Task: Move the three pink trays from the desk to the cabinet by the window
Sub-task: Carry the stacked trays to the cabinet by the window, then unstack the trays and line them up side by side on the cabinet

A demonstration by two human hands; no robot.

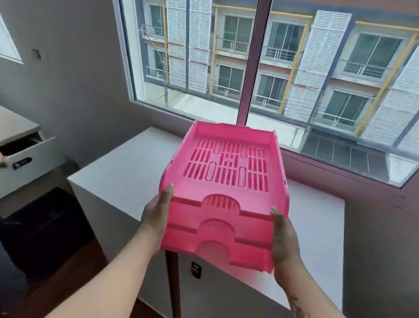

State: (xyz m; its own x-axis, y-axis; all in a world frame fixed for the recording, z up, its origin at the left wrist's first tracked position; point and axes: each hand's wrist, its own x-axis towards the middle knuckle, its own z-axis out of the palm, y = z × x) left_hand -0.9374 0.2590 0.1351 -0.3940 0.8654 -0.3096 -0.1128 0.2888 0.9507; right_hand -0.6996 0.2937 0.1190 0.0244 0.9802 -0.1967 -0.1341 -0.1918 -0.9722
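Three pink trays (223,191) ride stacked between your left hand (156,215) and right hand (284,243), pinched only at the near corners above the cabinet (129,167), so the far end could dip and slide off.

Pink slotted trays (225,189), white cabinet (123,172), grey drawer (24,164), white louvred shutters (318,66)
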